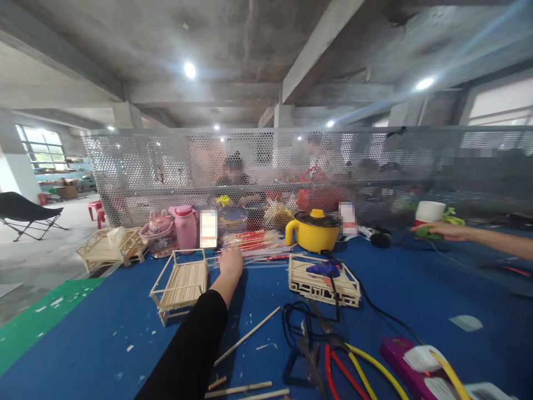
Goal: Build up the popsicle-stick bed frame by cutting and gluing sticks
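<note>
The left hand (230, 262), ending a black sleeve (187, 339), is resting at the near left edge of a pile of thin sticks in clear and red packets (260, 241); its fingertips are hiding behind the back of the hand, so I cannot tell whether the grip is closing on something or opening wide; the packets are spreading beyond the hand and to its right.

Just left of the hand, a slatted wooden frame (187, 280) is standing on the blue table (437, 294); farther left, another wooden frame (106, 253) is standing past a pink basket (156, 244) and a pink bottle (186, 229); beyond the hand and slightly left, a bright phone-like panel (209, 228) is standing upright.

To the right of the hand, a third wooden frame (310, 286) is carrying a blue glue gun (323, 270); behind that frame, a yellow pot (314, 238) is wearing its dark lid; nearer than the hand, a loose stick (247, 335) is lying aslant, and, farther right, red-handled pliers (348, 373) are lying beside a yellow-handled tool (383, 366); well apart on the right, a co-worker's hand (435, 230) is touching something green; beyond the hand, a perforated partition (166, 178) is running across.
</note>
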A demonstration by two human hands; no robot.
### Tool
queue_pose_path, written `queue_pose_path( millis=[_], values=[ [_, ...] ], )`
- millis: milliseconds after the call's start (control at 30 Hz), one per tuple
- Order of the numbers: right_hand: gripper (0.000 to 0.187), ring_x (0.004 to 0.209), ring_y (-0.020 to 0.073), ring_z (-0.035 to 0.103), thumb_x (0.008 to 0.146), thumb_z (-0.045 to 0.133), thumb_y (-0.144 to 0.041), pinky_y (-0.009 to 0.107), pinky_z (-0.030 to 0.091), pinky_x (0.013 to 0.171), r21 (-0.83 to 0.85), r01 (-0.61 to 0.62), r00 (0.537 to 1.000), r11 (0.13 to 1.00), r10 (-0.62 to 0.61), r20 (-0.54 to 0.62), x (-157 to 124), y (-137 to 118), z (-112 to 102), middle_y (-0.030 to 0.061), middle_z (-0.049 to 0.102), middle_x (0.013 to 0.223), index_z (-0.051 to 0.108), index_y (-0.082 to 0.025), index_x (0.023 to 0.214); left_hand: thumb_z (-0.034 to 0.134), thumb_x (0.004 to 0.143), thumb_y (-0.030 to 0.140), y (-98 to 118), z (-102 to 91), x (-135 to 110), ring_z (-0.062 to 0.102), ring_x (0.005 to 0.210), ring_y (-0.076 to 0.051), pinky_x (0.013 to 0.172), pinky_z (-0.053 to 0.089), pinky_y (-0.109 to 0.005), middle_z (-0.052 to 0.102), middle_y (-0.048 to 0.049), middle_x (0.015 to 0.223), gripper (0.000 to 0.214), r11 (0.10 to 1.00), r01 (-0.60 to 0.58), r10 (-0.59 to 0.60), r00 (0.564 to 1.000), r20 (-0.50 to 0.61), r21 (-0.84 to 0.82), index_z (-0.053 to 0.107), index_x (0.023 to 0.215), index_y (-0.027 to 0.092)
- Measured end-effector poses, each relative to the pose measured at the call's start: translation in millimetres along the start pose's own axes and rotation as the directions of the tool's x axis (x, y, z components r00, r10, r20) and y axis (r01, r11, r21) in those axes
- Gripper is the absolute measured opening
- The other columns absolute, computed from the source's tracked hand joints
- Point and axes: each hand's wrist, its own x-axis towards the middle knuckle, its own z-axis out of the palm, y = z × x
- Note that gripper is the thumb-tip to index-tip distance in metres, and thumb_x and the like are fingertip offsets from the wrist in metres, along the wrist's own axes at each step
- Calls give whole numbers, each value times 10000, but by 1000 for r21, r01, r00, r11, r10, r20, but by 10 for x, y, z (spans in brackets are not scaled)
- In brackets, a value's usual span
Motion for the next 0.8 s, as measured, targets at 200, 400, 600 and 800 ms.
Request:
queue_pose_path(
  millis=[200,400,600,800],
  values=[
    [372,1185,369,375,765,415,-449,310,459,589,-115,30,996,993,-40,-84,621,-121,-293,-79,637,1180,764,-329,715,539,882,315,16,-9,8,590,980,-209,817,510,-417,571,-87,1162,324,1000,-27,27,999,-36,-13,533,1165,156],
    [398,1250,363,316,793,467,-334,306,475,710,-176,47,991,983,-68,-114,496,20,-443,-66,596,1250,697,-195,499,540,881,314,9,-27,32,587,988,-211,825,506,-421,569,-88,1167,323,999,-35,35,998,-59,-3,535,1163,156],
    [448,1212,401,197,650,483,-283,202,332,525,-234,45,991,971,-72,-112,470,72,-542,-214,446,1310,516,-115,236,539,882,317,99,71,110,590,980,-210,817,510,-416,569,-90,1164,330,999,6,-7,1000,-26,-35,531,1169,154],
    [466,1142,369,410,696,438,-336,210,388,520,-198,42,999,979,-42,3,526,52,-494,-108,633,1154,551,-145,286,548,877,313,172,143,305,591,976,-209,818,510,-409,572,-100,1158,331,999,3,2,995,96,-44,538,1159,139]
  ],
)
